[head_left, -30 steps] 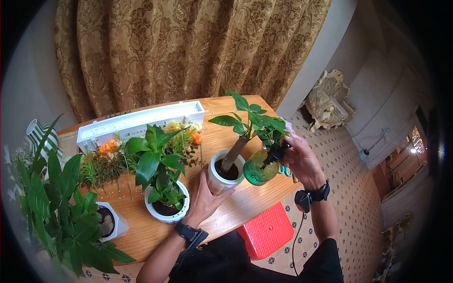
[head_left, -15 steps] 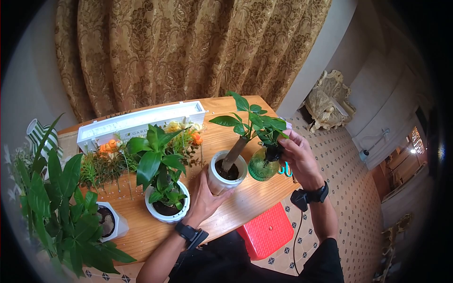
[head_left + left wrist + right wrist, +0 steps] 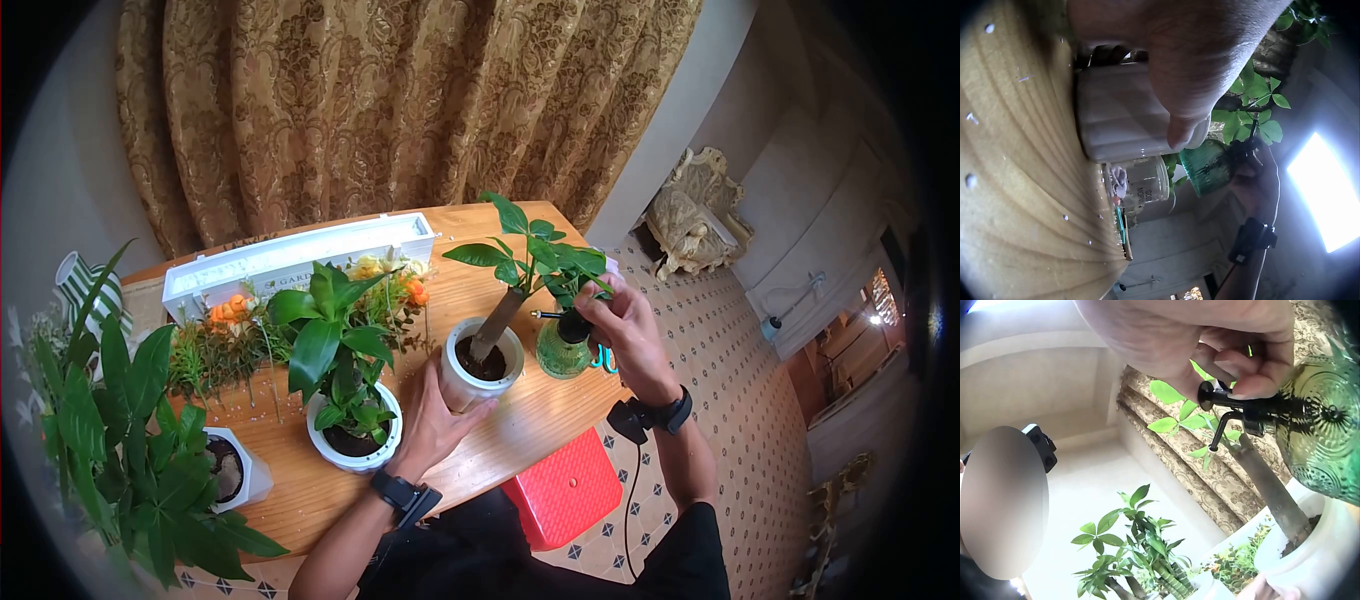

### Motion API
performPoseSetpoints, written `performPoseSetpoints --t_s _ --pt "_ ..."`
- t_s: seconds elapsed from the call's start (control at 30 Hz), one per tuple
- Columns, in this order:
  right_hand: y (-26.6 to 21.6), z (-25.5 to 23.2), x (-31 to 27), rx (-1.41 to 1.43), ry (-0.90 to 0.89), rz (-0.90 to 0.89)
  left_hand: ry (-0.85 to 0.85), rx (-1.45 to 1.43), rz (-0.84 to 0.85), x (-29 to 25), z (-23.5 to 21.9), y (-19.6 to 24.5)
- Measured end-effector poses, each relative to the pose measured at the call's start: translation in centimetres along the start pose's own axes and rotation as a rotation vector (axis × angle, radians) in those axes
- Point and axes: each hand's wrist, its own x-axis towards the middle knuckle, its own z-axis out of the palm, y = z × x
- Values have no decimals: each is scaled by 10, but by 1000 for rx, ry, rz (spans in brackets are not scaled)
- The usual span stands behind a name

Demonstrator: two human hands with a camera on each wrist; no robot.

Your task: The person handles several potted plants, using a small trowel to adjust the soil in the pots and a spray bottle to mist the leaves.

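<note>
A white pot (image 3: pixel 463 388) with a thick-stemmed leafy plant (image 3: pixel 497 325) stands near the table's front edge. My left hand (image 3: pixel 435 430) curls round its near side; in the left wrist view the thumb lies along the pot (image 3: pixel 1122 112). To the plant's right, my right hand (image 3: pixel 625 330) pinches the black top of a green glass spray bottle (image 3: pixel 563 358). The right wrist view has the bottle (image 3: pixel 1325 450) tilted, its black nozzle (image 3: pixel 1215 440) beside the leaves. Some leaves touch or overlap the right fingers; which, I cannot tell.
Left of the held pot stands another white potted plant (image 3: pixel 392 440). Behind it are artificial flowers (image 3: pixel 232 308) and a long white planter (image 3: pixel 300 262). A large leafy plant (image 3: pixel 150 460) fills the left side. Teal scissors handles (image 3: pixel 604 358) lie at the right; a red stool (image 3: pixel 568 490) is below.
My right hand has shifted slightly, and the spray bottle has swung more upright, its nozzle now pointing left toward the stem. The left hand and pot have stayed put.
</note>
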Motion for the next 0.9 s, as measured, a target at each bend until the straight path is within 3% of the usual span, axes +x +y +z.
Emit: performPoseSetpoints --t_s 0.3,0.37,0.43,0.53,0.63,0.77,0.9 --pt "14 2 0 -118 -28 -46 -2 22 -7 0 1 -3" --pt "23 13 -2 -340 46 -191 1 34 -4 0 0 -4" --pt "16 17 -8 -476 60 -217 1 35 1 0 0 -3" --pt "14 24 -13 -927 84 -456 2 35 1 0 0 -5" --pt "20 27 -17 -989 27 -602 3 33 -5 0 2 -6" --pt "26 27 -15 -1129 48 -609 0 38 2 0 0 -2" --pt "21 30 -21 -1038 -32 -605 10 51 5 0 2 -8"
